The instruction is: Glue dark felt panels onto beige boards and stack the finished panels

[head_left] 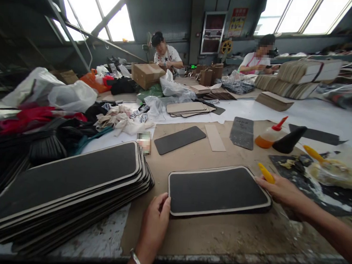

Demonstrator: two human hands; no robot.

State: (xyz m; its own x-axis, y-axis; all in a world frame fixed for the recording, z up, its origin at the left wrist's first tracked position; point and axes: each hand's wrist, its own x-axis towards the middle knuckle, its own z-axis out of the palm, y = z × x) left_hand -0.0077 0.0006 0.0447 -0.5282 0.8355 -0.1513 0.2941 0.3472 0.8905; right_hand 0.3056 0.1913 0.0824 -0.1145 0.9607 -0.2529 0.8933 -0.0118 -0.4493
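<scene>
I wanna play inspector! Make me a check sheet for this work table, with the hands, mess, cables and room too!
Surface: brown sheet, stained and littered with crumbs at lower right.
Things: pale-edged dark panel between the hands; stack of similar panels at left; red-tipped bottle upright.
Clutter: cloth heap, plastic bag, cardboard box.
Left hand: touches the panel's left edge; grip unclear.
Right hand: at the panel's right edge, holding a yellow handle.
Cables: nothing seen on the brown sheet.
Surroundings: one person and another person across the table.
</scene>
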